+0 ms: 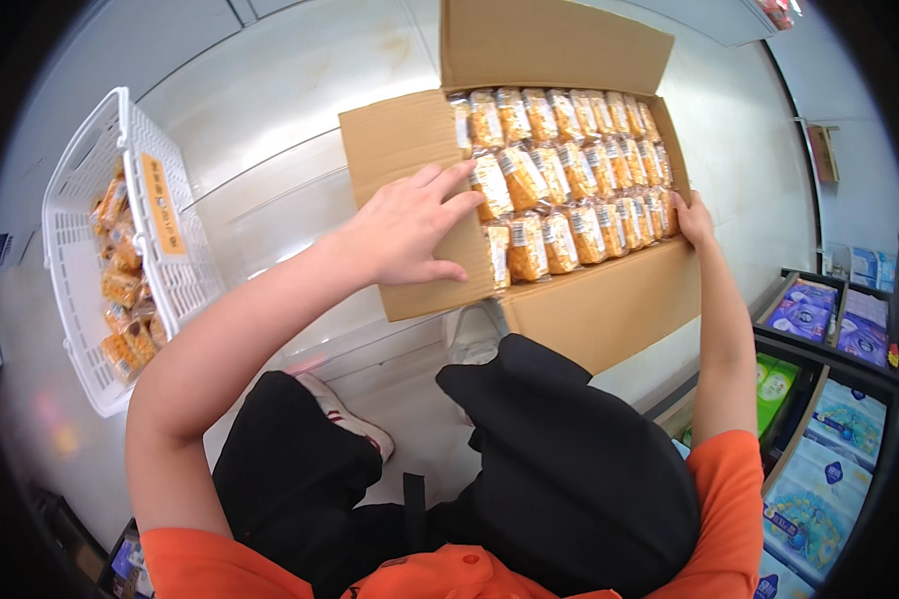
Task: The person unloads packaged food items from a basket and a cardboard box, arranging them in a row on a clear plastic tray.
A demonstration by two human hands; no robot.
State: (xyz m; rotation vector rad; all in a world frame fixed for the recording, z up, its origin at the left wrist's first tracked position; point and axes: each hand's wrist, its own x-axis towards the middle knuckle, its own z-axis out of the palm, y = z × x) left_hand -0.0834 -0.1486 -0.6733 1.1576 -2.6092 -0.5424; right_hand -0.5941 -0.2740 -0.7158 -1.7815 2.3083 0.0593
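An open cardboard box (589,311) lies on the floor ahead of me with its flaps folded out. Inside, orange-yellow snacks in clear wrappers (524,178) stand packed in three rows, each with a white label. My left hand (417,228) is spread over the box's left flap, palm down. Its fingertips reach the left end of the middle row, and it grips nothing. At the box's right side, my right hand (691,218) is closed around the cardboard edge.
On the left stands a white plastic basket (175,275) with an orange sign, holding several loose wrapped snacks (122,270). Dark crates of purple packs (801,307), green packs (775,389) and blue tissue packs (824,484) line the right. My knees and shoes are close to the box's near side.
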